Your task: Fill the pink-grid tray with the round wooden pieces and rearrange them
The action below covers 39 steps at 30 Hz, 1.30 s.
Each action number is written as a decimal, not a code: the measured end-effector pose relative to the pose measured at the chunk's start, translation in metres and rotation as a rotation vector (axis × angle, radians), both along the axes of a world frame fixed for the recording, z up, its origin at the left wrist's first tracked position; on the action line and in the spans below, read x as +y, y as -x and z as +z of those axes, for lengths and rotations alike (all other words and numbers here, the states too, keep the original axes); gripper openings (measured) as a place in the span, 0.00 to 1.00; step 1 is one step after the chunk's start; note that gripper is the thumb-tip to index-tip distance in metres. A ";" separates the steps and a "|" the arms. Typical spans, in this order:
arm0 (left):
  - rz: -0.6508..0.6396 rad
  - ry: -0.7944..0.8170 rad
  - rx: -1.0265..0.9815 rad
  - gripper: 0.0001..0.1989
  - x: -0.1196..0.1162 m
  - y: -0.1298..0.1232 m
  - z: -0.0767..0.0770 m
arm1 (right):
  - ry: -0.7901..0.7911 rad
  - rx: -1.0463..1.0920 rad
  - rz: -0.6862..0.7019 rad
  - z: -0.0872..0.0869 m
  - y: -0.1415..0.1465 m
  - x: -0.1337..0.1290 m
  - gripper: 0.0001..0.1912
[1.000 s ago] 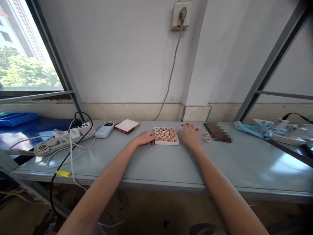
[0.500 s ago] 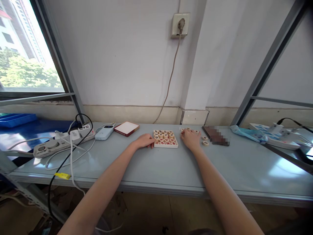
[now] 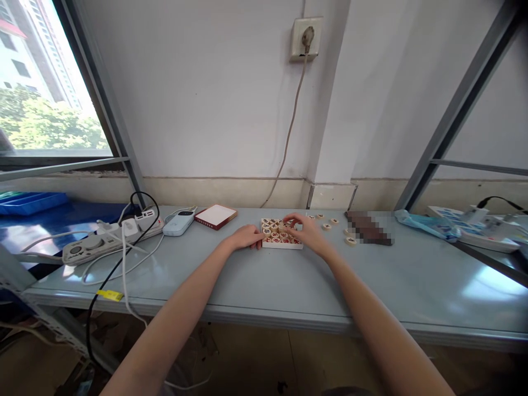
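So the white tray is sitting flat on the grey table, right in front of the person, with rows of round pieces filling most of it. The left hand is gripping the tray's left side, fingers curling in at the edge. The right hand is hovering over the tray's right part with thumb and fingertips bent close together — can't tell whether there's a piece between them. A few loose pieces are lying to the right, near a dark flat slab that's partly blurred out, and a dark red box part is resting off to the left. Handling-wise, I'm guessing the pieces are hard, light and a bit slick, so pinching each one by its rim is making more sense than pressing on its face. The tray's looking thin-walled and fairly stiff, probably heavier for being loaded — I'd be holding it level by two opposite sides and going easy on the walls.
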<state>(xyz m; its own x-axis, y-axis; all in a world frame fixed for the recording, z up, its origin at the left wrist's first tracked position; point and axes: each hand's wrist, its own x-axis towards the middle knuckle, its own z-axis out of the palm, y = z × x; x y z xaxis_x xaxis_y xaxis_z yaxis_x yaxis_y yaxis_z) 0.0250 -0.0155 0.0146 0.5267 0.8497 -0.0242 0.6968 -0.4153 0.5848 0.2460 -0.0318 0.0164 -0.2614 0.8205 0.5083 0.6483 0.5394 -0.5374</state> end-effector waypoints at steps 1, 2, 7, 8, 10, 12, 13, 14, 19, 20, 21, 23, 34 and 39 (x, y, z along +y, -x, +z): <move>0.000 -0.004 0.001 0.23 0.001 0.000 -0.001 | 0.027 -0.005 0.033 -0.001 0.003 -0.001 0.10; -0.002 -0.006 0.003 0.23 0.002 0.000 -0.002 | 0.044 -0.024 0.049 -0.003 0.006 -0.001 0.09; -0.011 0.005 -0.008 0.24 0.004 0.001 -0.003 | -0.028 -0.172 -0.002 -0.005 0.008 -0.003 0.04; -0.014 0.007 -0.012 0.24 0.004 0.001 -0.003 | -0.051 -0.223 -0.048 -0.005 0.007 -0.003 0.04; -0.017 0.005 -0.013 0.24 0.003 0.001 -0.002 | -0.087 -0.338 -0.136 -0.003 0.005 -0.003 0.06; -0.020 0.001 -0.011 0.23 0.003 0.001 -0.002 | -0.101 -0.433 -0.170 -0.002 0.004 -0.003 0.08; -0.020 0.000 -0.011 0.23 0.003 0.001 -0.002 | -0.097 -0.465 -0.168 -0.002 0.004 -0.002 0.09; -0.020 0.000 -0.010 0.23 0.004 0.001 -0.002 | -0.093 -0.487 -0.161 -0.003 0.005 -0.002 0.10; -0.012 -0.001 0.002 0.23 0.004 0.001 -0.003 | -0.075 -0.508 -0.135 -0.007 0.007 -0.001 0.12; -0.012 -0.001 0.002 0.22 0.004 0.001 -0.004 | -0.067 -0.501 -0.128 -0.007 0.008 -0.001 0.12; -0.013 -0.001 0.000 0.22 0.004 0.001 -0.004 | -0.058 -0.491 -0.121 -0.007 0.008 -0.002 0.12; -0.011 0.000 -0.002 0.21 0.004 0.001 -0.003 | -0.046 -0.477 -0.111 -0.006 0.009 -0.002 0.12; 0.001 0.016 0.005 0.21 0.001 0.000 0.000 | -0.076 -0.722 -0.796 -0.013 -0.031 0.004 0.16; 0.000 0.005 0.002 0.21 0.000 0.000 0.000 | 0.066 -0.772 -0.815 -0.019 -0.042 0.005 0.17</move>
<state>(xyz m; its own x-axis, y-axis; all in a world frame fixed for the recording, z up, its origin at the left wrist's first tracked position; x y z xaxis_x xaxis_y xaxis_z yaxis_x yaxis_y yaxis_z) 0.0247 -0.0155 0.0145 0.5270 0.8494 -0.0296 0.6978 -0.4125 0.5855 0.2877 -0.0267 -0.0029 0.1393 0.9097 0.3912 0.9658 -0.2121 0.1491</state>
